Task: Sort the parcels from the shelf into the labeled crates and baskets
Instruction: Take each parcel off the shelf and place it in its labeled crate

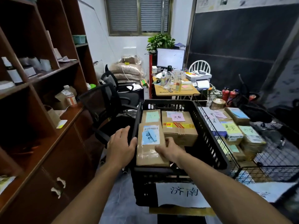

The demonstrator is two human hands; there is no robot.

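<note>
Your left hand [123, 141] grips the left wall of the black crate [208, 143], fingers curled over the rim. Your right hand [168, 150] pinches the right edge of the blue-note parcel [149, 143], which lies front-left inside the crate against that wall.

Risks:
- The parcel may not be seated flat. Let go early and it could wedge against the pink-note box [178, 126] beside it.
- The blue note is too blurred to read. If it doesn't match the crate's front label [184, 193], it's a missort.
- The wire basket [275, 159] is just to the right, so a mix-up is easy.
</note>
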